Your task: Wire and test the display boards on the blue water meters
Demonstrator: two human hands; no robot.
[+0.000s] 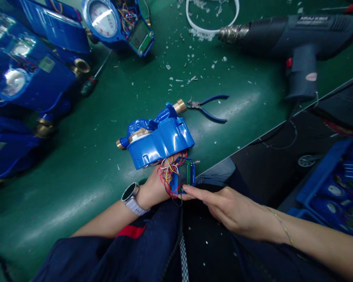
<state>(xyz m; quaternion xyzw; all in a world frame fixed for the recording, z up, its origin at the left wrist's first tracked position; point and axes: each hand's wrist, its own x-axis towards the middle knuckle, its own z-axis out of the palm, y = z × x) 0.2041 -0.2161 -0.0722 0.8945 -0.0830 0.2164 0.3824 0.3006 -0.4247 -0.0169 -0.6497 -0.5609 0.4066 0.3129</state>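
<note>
A blue water meter point(161, 141) with brass threaded ends lies on its side at the edge of the green bench. Thin red, yellow and white wires point(168, 172) run from it to a small blue display module point(184, 172) with a green circuit board. My left hand point(155, 188) holds the module from below and behind, its fingers partly hidden by wires and module. With the index finger stretched out, my right hand point(226, 205) touches the module's lower edge; its other fingers are curled and hold nothing. Blue-handled cutting pliers point(208, 107) lie beside the meter's brass end.
A heat gun point(291, 43) lies at the back right, its nozzle near a white loop point(191, 19). More blue meters point(38, 70) crowd the left, with a screwdriver point(90, 84) beside them. Scraps litter the green bench point(100, 125). A blue crate point(317, 176) of meters stands lower right.
</note>
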